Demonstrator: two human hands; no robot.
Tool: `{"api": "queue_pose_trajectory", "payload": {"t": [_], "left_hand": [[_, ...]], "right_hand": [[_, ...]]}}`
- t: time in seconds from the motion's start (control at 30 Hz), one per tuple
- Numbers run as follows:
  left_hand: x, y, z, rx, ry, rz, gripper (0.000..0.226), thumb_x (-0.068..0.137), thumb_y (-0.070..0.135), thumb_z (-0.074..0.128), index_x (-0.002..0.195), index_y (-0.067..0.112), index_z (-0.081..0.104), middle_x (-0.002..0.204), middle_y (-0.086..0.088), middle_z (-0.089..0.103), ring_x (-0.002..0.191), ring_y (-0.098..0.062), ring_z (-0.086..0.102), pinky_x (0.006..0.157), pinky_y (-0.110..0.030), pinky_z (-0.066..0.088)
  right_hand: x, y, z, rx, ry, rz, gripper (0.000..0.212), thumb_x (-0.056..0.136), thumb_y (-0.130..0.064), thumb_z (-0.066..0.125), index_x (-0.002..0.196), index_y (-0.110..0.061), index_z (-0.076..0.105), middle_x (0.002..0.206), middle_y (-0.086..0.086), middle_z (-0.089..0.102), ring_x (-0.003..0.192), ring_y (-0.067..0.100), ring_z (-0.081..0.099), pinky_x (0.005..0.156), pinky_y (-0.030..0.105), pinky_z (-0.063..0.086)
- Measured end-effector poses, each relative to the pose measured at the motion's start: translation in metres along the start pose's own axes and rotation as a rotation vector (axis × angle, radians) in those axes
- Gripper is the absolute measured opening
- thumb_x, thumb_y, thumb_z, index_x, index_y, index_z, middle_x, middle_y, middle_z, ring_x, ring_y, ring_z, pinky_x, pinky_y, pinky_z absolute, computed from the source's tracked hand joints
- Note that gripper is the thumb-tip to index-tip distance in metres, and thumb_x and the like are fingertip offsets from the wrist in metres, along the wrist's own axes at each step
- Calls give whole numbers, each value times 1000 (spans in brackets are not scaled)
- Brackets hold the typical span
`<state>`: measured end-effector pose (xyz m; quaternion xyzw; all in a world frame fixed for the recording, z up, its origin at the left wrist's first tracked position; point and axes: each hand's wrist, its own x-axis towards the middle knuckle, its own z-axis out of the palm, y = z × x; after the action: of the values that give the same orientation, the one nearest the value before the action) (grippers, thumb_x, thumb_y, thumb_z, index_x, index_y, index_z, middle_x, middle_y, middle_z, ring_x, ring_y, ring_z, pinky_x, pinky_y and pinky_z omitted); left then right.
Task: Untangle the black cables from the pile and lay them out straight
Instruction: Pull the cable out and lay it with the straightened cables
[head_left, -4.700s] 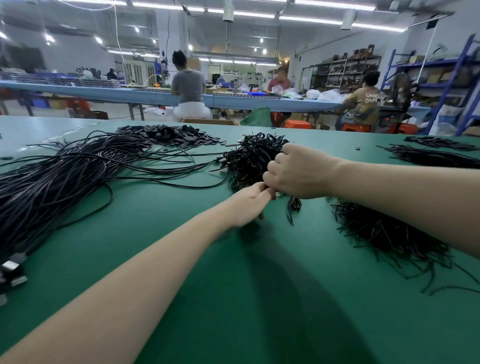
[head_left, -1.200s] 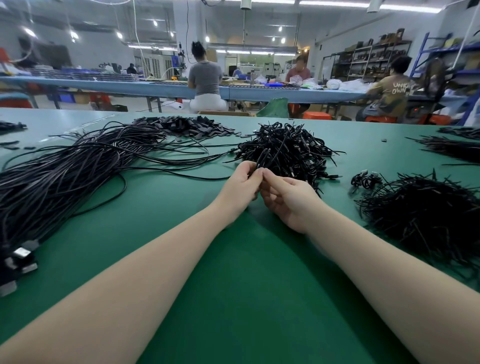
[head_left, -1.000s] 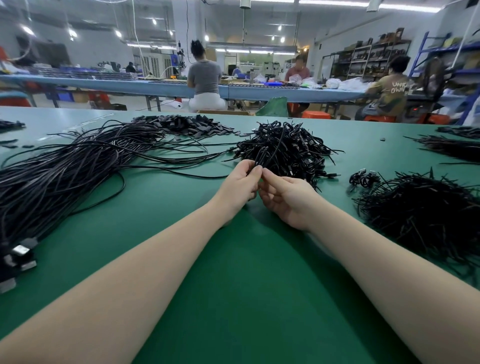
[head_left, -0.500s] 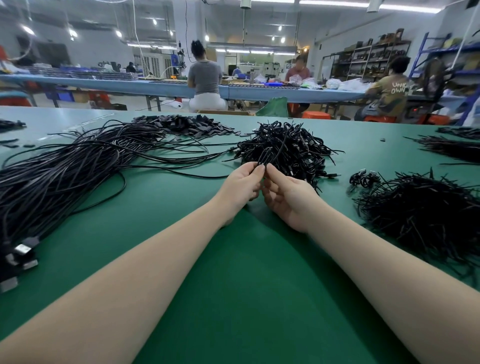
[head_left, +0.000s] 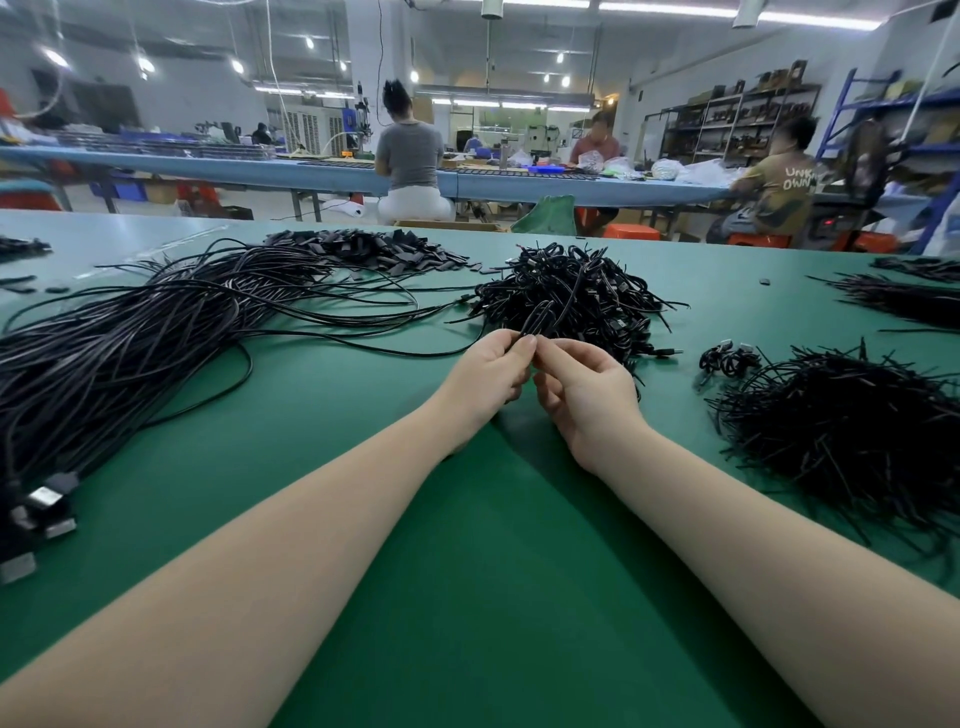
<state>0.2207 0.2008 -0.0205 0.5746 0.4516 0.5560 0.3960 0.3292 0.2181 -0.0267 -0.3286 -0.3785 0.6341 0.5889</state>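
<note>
"UNK… OWN…" on a seated person's shirt (head_left: 784, 192)

There is a single view — a wide-angle camera worn on the person's head, looking forward and down along both forearms. It sits close above the green table (head_left: 467, 597), so the left hand (head_left: 485, 376) and right hand (head_left: 589, 397) fall near the middle of the frame. The lens bends the table's edges and reaches far — across to the blue workbench (head_left: 234, 174) and shelving (head_left: 737, 122) at the back of the room.
</note>
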Motion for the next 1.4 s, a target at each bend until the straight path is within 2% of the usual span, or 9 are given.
{"api": "queue_pose_trajectory", "payload": {"t": [0.23, 0.37, 0.67, 0.83, 0.97, 1.17, 1.27, 1.4], "left_hand": [[1, 0, -2, -25, 23, -29, 26, 103, 14, 38, 78, 14, 43, 58, 5, 32, 40, 1, 30, 42, -11, 28], [2, 1, -5, -52, 12, -45, 19, 103, 17, 39, 90, 9, 49, 58, 5, 33, 42, 0, 29, 43, -13, 27], [2, 1, -6, -50, -21, -31, 24, 104, 16, 38, 81, 15, 45, 49, 16, 35, 42, 0, 29, 42, -12, 27], [1, 6, -4, -191, -52, -142, 26, 105, 30, 36, 83, 18, 45, 57, 9, 34, 45, -4, 28, 48, -19, 20], [0, 11, -9, -302, -103, -252, 29, 104, 37, 36, 94, 19, 57, 60, 8, 38, 48, -7, 31, 53, -21, 29], [0, 15, -12, -297, -91, -283, 22, 103, 30, 41, 94, 21, 59, 61, 11, 46, 49, -4, 39, 53, -21, 29], [1, 13, -16, -252, -66, -284, 21, 102, 28, 43, 92, 20, 60, 58, 11, 46, 47, -4, 38, 51, -20, 27], [1, 11, -20, -187, -48, -280, 20, 102, 25, 45, 92, 18, 61, 56, 10, 46, 47, -4, 38, 48, -16, 31]], "right_hand": [[-2, -5, 0, 4, -48, 70, 8, 85, -3, 69, 82, -7, 63, 69, 3, 66, 51, 8, 56, 51, 16, 49], [-3, -5, 0, 32, -69, 73, 12, 84, 2, 67, 80, -6, 59, 63, 4, 65, 54, 11, 57, 53, 17, 50], [-2, -7, -2, 66, -118, 90, 6, 82, 2, 69, 86, -2, 66, 67, 6, 70, 56, 11, 65, 58, 18, 53], [0, -9, -2, 122, -134, 122, 12, 84, 8, 62, 92, 0, 65, 65, 5, 69, 49, 8, 62, 53, 17, 51], [2, -10, -4, 148, -121, 145, 15, 84, 10, 62, 93, -2, 62, 71, 5, 69, 50, 9, 62, 54, 18, 52], [2, -12, -5, 47, -116, 179, 15, 85, 5, 64, 95, -7, 63, 65, 2, 70, 54, 8, 63, 53, 18, 52], [1, -14, -5, -127, -177, 155, 12, 86, -2, 66, 97, -5, 68, 63, -1, 69, 54, 6, 59, 54, 17, 51], [-2, -16, -4, -368, -235, 129, 3, 85, -11, 70, 85, -8, 72, 60, -5, 66, 49, 3, 54, 52, 16, 48]]}}
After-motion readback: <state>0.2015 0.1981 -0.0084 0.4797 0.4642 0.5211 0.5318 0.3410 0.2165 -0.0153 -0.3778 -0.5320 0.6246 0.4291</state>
